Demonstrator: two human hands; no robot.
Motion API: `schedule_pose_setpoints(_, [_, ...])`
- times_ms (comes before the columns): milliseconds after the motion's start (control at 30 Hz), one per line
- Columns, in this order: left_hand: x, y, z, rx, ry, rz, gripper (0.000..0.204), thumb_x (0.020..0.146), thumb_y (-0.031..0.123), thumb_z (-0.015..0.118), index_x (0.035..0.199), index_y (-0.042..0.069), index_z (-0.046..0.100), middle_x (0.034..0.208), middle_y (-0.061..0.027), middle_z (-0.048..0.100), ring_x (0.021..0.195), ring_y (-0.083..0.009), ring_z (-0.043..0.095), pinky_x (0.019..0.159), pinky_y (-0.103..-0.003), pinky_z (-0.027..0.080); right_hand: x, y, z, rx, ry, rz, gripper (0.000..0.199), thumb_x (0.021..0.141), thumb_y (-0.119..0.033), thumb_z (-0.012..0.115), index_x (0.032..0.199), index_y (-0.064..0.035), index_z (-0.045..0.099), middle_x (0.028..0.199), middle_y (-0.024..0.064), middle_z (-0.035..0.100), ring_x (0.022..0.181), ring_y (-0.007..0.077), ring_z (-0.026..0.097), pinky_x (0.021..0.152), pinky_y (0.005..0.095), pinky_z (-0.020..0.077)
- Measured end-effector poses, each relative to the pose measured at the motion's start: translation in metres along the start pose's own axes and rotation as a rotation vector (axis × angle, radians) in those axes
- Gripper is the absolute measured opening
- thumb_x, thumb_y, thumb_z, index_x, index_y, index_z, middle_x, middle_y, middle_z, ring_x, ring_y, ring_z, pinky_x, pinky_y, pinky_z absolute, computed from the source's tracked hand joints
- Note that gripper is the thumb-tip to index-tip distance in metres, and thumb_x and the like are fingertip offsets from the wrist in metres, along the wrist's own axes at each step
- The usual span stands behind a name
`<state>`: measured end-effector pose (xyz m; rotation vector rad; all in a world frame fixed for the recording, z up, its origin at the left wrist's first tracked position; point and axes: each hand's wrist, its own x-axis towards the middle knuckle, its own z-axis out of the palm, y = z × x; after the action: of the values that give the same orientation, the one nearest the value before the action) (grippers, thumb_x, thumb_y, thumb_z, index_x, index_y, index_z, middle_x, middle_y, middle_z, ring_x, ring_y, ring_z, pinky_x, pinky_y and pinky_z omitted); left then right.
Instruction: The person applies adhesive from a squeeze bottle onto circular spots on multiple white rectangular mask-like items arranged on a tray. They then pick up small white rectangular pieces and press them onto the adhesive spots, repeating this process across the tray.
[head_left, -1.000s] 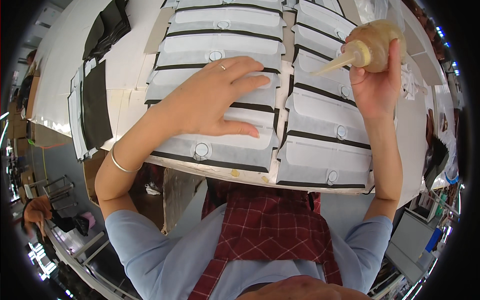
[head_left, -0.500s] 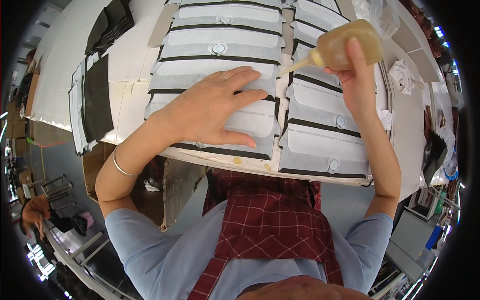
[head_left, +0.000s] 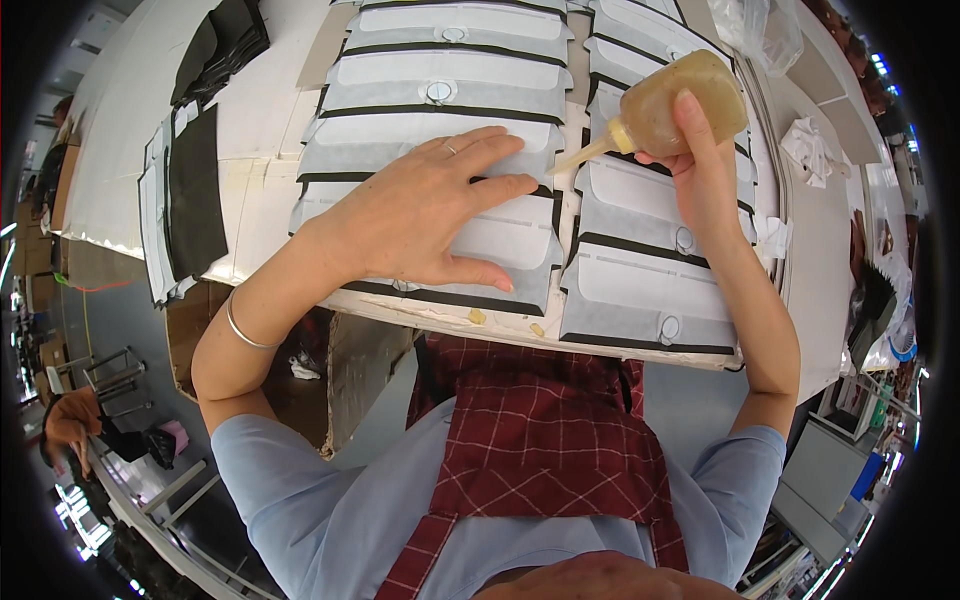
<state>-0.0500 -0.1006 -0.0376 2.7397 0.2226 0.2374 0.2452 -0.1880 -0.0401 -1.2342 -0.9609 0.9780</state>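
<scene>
My left hand (head_left: 430, 215) lies spread over the lower pieces of the left column, fingers apart and holding nothing. Under it is a flat grey-white panel (head_left: 510, 240) with black edges, one of several overlapping in a row. Wrapped in my right hand (head_left: 700, 160) is a squeeze bottle (head_left: 690, 95) of yellowish liquid, tilted so its thin nozzle (head_left: 580, 158) points down and left. The nozzle tip is at the right edge of a left-column panel, near my left fingertips. A second column of panels (head_left: 650, 290), some with round metal discs, lies beneath my right wrist.
Black and white pieces (head_left: 192, 200) overhang the table's left edge, with a black stack (head_left: 222, 50) behind them. Crumpled white paper (head_left: 805, 152) and a clear plastic bag (head_left: 770, 40) lie at the right. A cardboard box (head_left: 350, 375) stands under the table's front edge.
The bottle has shifted slightly left and down in my right hand, and its nozzle tip has moved nearer along the panel's right edge. My left hand stays almost still.
</scene>
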Motion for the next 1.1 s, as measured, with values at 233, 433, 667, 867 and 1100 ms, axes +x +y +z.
schedule_pose_setpoints(233, [-0.002,0.001,0.002,0.002,0.019,-0.003,0.086,0.075,0.057,0.08,0.139,0.005,0.056,0.151,-0.0238,0.044,0.141,-0.0439,0.041,0.112,-0.052,0.04,-0.004,-0.017,-0.017,0.531,-0.029,0.14,0.058,0.102,-0.046,0.057,0.136,0.0004,0.047,0.118,0.0174,0.063,0.104,0.0256,0.067,0.063,0.0267,0.0617])
schedule_pose_setpoints(433, [-0.008,0.017,-0.003,0.015,0.068,0.008,0.087,0.073,0.056,0.081,0.138,0.004,0.056,0.146,-0.0229,0.048,0.137,-0.0431,0.045,0.111,-0.051,0.04,-0.029,-0.035,-0.025,0.693,-0.104,0.103,0.06,0.104,-0.045,0.053,0.141,0.002,0.042,0.127,0.024,0.056,0.114,0.0346,0.06,0.065,0.0271,0.0627])
schedule_pose_setpoints(667, [-0.025,0.045,0.001,-0.158,-0.021,0.016,0.086,0.071,0.057,0.083,0.134,0.004,0.058,0.142,-0.0202,0.05,0.131,-0.0418,0.049,0.109,-0.05,0.043,-0.04,-0.037,-0.034,0.648,-0.075,0.089,0.053,0.102,-0.036,0.058,0.137,0.0021,0.045,0.137,0.0183,0.048,0.12,0.0337,0.055,0.067,0.0288,0.0625])
schedule_pose_setpoints(867, [-0.033,0.044,0.011,-0.134,0.001,0.012,0.085,0.07,0.056,0.083,0.133,0.004,0.058,0.145,-0.0214,0.048,0.134,-0.0405,0.048,0.109,-0.049,0.043,-0.039,-0.123,-0.075,1.218,-0.312,-0.282,0.035,0.083,-0.008,0.061,0.115,0.0004,0.051,0.11,0.0121,0.048,0.105,0.0245,0.051,0.055,0.0267,0.0563])
schedule_pose_setpoints(1100, [-0.032,0.042,0.017,-0.096,0.004,0.015,0.084,0.07,0.055,0.083,0.133,0.005,0.059,0.146,-0.023,0.047,0.135,-0.0414,0.047,0.109,-0.05,0.042,-0.065,-0.026,-0.048,0.408,0.07,-0.162,0.05,0.1,-0.034,0.059,0.137,-0.0027,0.048,0.13,0.0145,0.059,0.112,0.025,0.064,0.07,0.0322,0.0638])
